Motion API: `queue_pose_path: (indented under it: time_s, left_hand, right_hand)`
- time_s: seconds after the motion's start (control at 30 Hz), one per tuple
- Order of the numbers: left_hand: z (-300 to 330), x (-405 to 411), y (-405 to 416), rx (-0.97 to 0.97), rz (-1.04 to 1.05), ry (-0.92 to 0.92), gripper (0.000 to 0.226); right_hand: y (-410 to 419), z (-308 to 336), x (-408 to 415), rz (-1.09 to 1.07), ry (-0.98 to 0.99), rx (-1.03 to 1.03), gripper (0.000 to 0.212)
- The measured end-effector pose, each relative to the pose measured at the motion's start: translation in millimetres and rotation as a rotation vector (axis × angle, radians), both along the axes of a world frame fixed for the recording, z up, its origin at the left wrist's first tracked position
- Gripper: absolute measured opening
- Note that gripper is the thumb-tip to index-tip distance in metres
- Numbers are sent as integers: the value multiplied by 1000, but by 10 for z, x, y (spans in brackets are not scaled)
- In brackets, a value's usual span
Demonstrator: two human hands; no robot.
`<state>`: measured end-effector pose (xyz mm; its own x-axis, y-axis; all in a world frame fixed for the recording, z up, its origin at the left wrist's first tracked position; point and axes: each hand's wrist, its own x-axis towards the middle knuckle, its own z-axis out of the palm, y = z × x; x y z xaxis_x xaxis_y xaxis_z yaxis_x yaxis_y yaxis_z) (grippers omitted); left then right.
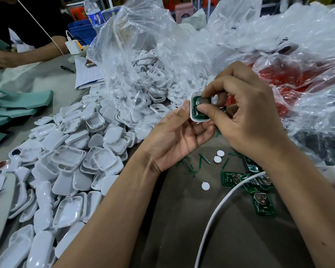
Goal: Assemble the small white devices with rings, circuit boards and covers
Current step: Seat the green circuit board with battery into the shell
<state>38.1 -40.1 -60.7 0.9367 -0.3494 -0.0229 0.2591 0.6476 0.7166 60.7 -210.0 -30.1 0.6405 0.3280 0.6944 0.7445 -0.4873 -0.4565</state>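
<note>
Left hand point(179, 135) cups small white plastic shell point(194, 114); right hand point(246, 113) pinches green round-cell circuit board point(200, 105) into it. Board-seating step. Next likely needs a cover from the bench pile.

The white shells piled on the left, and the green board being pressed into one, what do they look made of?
White shells: likely molded plastic, glossy, with light glinting off the rounded edges. Green board: apparently rigid circuit-board laminate with a silvery metal battery clip, like the spare boards.
</note>
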Motion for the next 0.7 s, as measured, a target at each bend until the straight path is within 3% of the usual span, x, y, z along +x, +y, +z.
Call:
queue_pose_path:
  time_s: [0.57, 0.7]
  left_hand:
    - [-4, 2, -2, -13, 17, 12, 27]
    - [0, 0, -4, -12, 24, 6, 30]
  right_hand:
    - [4, 44, -34, -11, 92, 38, 15]
    - [20, 44, -47, -3, 218, 181, 33]
